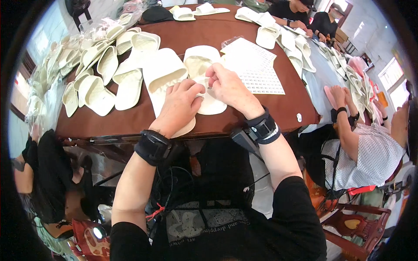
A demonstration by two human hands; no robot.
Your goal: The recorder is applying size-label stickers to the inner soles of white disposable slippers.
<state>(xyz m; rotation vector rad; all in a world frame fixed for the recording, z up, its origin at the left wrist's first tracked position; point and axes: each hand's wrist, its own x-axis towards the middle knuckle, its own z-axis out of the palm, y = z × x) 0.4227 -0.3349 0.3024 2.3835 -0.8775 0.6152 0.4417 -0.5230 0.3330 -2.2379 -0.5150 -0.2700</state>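
Note:
Two cream slippers lie side by side before me: a left slipper (163,65) and a right slipper (202,54), their straps toward the far side. My left hand (180,104) rests over the near part of the left slipper, fingers curled and thumb bent inward. Above the right slipper's sole, my right hand (233,89) pinches with thumb and forefinger. Something tiny shows at those fingertips, too small to name. Whatever the left fingers hold, if anything, is hidden. White sheets of small printed labels (259,69) lie just right of the slippers.
More cream slippers (98,93) crowd the table's left side, beside clear plastic bags (48,95). Others (267,35) line the right edge of the brown tabletop (191,30). A small round sticker (299,117) is at its near right corner. People work at the right and far side.

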